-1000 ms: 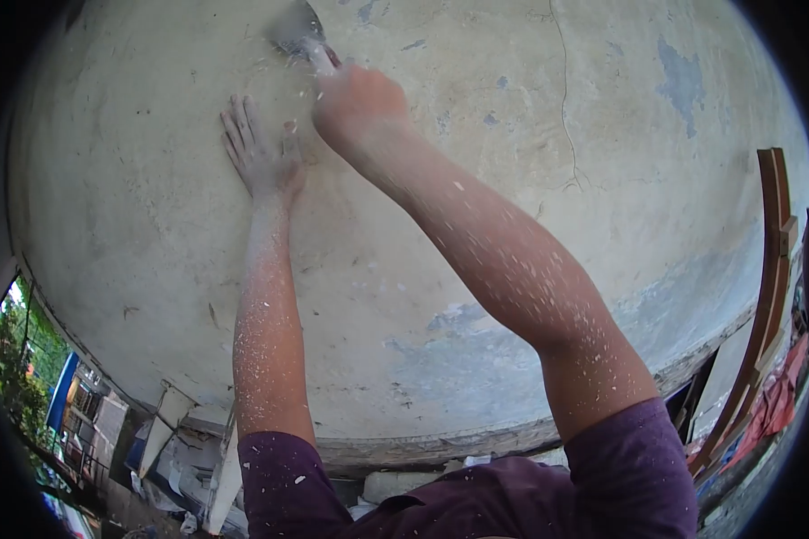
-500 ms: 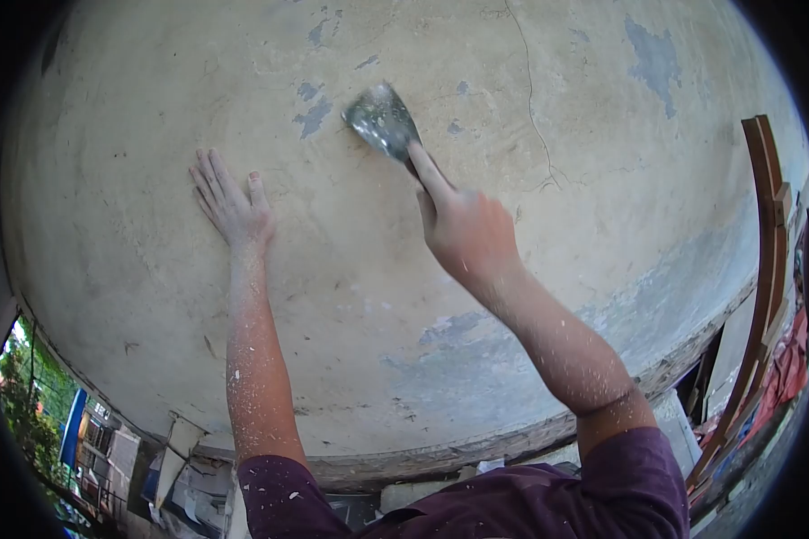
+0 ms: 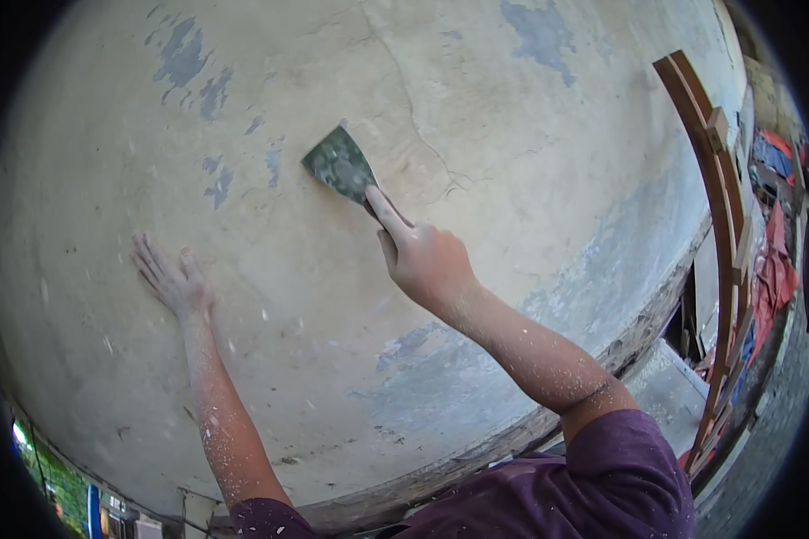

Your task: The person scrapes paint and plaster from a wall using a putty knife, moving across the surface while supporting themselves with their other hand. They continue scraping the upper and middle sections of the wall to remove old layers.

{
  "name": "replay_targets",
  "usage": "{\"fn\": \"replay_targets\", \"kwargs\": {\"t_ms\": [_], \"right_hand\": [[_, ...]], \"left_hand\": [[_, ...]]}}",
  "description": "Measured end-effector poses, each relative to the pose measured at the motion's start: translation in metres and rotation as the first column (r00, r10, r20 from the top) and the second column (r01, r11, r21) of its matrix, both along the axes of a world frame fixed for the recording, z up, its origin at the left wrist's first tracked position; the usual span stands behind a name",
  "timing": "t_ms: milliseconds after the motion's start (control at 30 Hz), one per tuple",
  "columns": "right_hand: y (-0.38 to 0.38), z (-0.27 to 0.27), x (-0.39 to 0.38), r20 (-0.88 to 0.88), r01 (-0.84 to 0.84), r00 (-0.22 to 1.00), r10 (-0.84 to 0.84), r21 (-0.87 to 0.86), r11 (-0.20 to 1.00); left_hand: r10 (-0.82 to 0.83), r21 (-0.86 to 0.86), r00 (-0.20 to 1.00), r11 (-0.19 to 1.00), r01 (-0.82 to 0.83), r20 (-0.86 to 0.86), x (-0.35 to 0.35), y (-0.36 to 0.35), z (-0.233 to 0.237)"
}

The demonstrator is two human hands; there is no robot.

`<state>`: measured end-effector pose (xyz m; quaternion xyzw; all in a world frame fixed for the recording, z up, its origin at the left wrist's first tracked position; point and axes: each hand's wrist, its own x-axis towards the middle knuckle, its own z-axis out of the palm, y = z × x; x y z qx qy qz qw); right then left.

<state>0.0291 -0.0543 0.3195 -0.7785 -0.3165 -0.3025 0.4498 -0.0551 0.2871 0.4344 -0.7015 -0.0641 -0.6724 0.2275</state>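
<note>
My right hand (image 3: 430, 260) is wrapped round the handle of a paint scraper (image 3: 340, 167), its index finger stretched along toward the blade. The wide, dusty metal blade lies against the pale plaster wall (image 3: 306, 269), just right of a small grey patch (image 3: 272, 167) where the paint is gone. Lower on the left, my left hand (image 3: 178, 280) rests flat on the wall with its fingers spread, coated in white dust. Flecks of paint speckle both forearms, and some chips hang in the air below the blade.
A crack (image 3: 413, 117) runs down the wall right of the scraper. Larger bare grey patches (image 3: 541, 38) show higher up. On the right stands a brown wooden frame (image 3: 712, 180), with red cloth (image 3: 771, 269) behind it. Greenery (image 3: 63, 476) shows at lower left.
The view has swung to the right, so the wall marks sit further left. More loose paint flecks are in the air. The scraper stays in my right hand; my left hand stays flat.
</note>
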Motion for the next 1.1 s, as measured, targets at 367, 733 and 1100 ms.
{"fn": "replay_targets", "kwargs": {"t_ms": [367, 733, 1100], "right_hand": [[0.012, 0.210, 0.014, 0.187, 0.060, 0.980, -0.061, 0.012, 0.998], [-0.022, 0.085, 0.030, 0.107, 0.125, 0.984, -0.139, 0.129, 0.984], [-0.066, -0.013, 0.030, -0.091, 0.181, 0.980, -0.179, 0.019, 0.983]], "left_hand": [[0.084, -0.045, 0.996, 0.995, -0.084, -0.008, -0.003, -0.009, -0.002], [0.108, -0.027, 0.994, 0.994, -0.107, 0.022, 0.001, -0.010, -0.004], [0.051, 0.026, 0.999, 0.998, -0.050, -0.002, -0.005, -0.002, -0.003]]}}
